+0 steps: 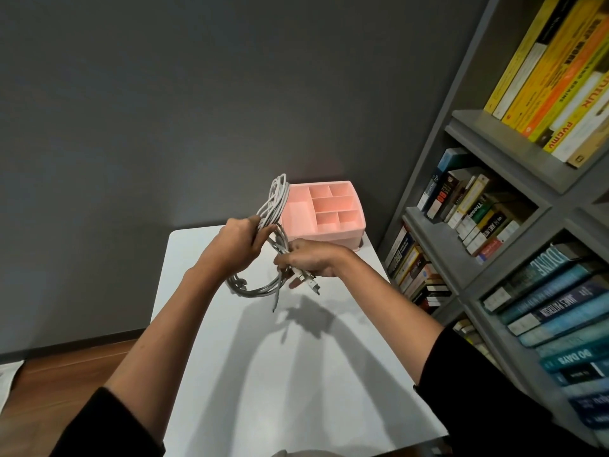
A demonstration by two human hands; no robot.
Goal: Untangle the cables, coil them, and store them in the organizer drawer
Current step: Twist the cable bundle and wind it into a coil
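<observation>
At frame centre, left hand (239, 243) grips the white cable bundle (272, 209); right hand (311, 258) pinches its connector ends (308, 281), likely to separate strands.

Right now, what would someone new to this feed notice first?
A tangled grey-white cable bundle is held mid-air at centre, above the white table. The left hand grips its loops and the right hand pinches the plug ends. Just behind, at the table's far edge, sits the pink organizer, its top compartments apparently empty. A packed bookshelf fills the right side.
</observation>
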